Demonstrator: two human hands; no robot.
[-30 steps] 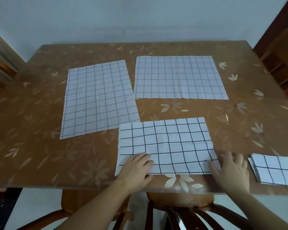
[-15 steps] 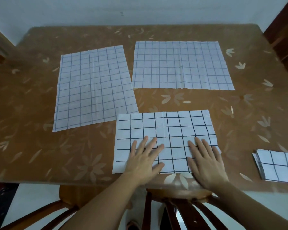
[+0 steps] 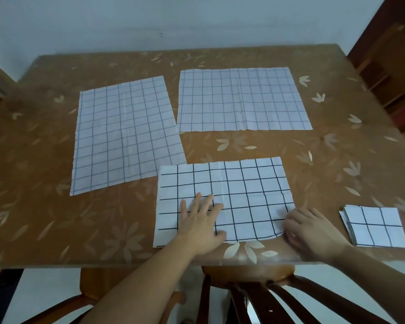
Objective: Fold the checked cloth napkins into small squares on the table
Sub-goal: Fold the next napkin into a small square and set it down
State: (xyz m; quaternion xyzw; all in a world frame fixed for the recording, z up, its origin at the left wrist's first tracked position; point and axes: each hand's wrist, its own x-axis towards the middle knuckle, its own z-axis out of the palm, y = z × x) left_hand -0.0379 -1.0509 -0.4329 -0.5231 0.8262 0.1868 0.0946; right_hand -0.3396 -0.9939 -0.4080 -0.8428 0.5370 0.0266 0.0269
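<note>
brown flower-patterned table (image 3: 45, 160) with three flat checked napkins (image 3: 241, 99) and one folded square (image 3: 375, 226)

Matt cloth napkin (image 3: 243, 195), glossy table (image 3: 56, 218)

Pale wall (image 3: 197, 22); brown floral table (image 3: 33, 183); wooden chair (image 3: 255, 295).

Right hand (image 3: 313, 230), lower right of frame: motion-blurred, covering the near right corner of the half-folded napkin (image 3: 243, 195), so its grip there cannot be told. Left hand (image 3: 200, 220) hides part of the same cloth's lower left. Chair (image 3: 255, 298): cut off by the bottom edge.
</note>
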